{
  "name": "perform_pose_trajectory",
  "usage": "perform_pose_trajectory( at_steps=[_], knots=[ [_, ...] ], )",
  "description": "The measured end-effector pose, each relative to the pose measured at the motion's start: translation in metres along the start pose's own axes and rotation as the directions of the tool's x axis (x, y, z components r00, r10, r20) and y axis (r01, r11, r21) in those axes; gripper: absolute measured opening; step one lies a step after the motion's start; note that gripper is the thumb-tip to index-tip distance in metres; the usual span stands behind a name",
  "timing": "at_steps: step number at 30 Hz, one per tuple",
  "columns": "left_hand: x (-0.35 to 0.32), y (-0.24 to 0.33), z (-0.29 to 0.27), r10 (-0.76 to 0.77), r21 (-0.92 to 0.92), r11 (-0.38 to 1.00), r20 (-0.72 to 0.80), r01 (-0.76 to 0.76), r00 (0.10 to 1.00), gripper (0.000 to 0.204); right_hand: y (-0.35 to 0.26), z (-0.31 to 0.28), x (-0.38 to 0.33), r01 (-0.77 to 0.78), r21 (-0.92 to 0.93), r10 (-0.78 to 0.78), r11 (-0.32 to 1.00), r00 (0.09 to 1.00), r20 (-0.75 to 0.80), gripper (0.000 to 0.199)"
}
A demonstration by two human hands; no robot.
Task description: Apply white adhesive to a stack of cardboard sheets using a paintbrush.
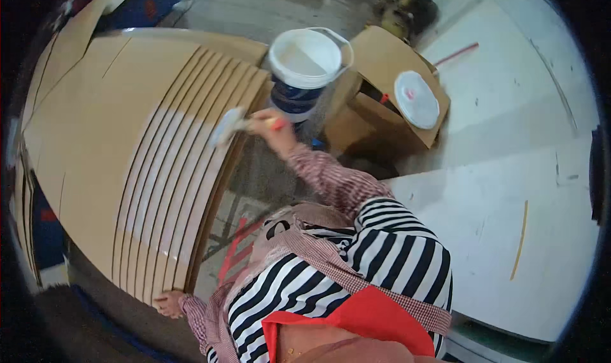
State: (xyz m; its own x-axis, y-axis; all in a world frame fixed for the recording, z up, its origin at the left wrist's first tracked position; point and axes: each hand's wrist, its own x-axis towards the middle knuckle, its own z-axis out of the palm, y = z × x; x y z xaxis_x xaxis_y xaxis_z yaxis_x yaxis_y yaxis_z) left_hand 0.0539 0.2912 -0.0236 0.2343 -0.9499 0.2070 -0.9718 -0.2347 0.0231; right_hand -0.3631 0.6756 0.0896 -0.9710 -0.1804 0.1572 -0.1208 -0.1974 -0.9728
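A fanned stack of brown cardboard sheets (95,146) lies in front of me, its overlapping edges stepped like stairs. Along these steps runs a shiny whitish coating (153,178). My right hand (275,131) is closed around the red and yellow handle of a flat brush (227,126), whose pale, slightly blurred head lies over the stepped edges near their right side. At the near corner of the stack, my left hand (168,304) grips the sheet edges, its fingers partly hidden.
Beyond my right hand stands a white bucket (305,57) with a dark blue band, its handle raised. Right of it, an opened cardboard box (375,124) carries a round white lid (417,100). A large white panel (496,236) fills the right side. Red tape (232,251) marks the floor.
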Motion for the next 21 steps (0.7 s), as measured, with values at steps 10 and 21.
perform_pose_trajectory(
  at_steps=[10,21],
  knots=[
    [-0.039,0.053,-0.008,0.217,0.232,0.955,-0.115,-0.186,0.969,0.040,-0.037,-0.493,-0.085,0.421,0.048,-0.100,0.906,0.321,-0.942,0.014],
    [0.109,-0.001,0.041,0.266,-0.173,0.962,0.443,-0.209,0.856,0.040,0.015,-0.553,-0.129,-0.626,-0.676,-0.507,0.390,0.466,-0.724,0.020]
  ],
)
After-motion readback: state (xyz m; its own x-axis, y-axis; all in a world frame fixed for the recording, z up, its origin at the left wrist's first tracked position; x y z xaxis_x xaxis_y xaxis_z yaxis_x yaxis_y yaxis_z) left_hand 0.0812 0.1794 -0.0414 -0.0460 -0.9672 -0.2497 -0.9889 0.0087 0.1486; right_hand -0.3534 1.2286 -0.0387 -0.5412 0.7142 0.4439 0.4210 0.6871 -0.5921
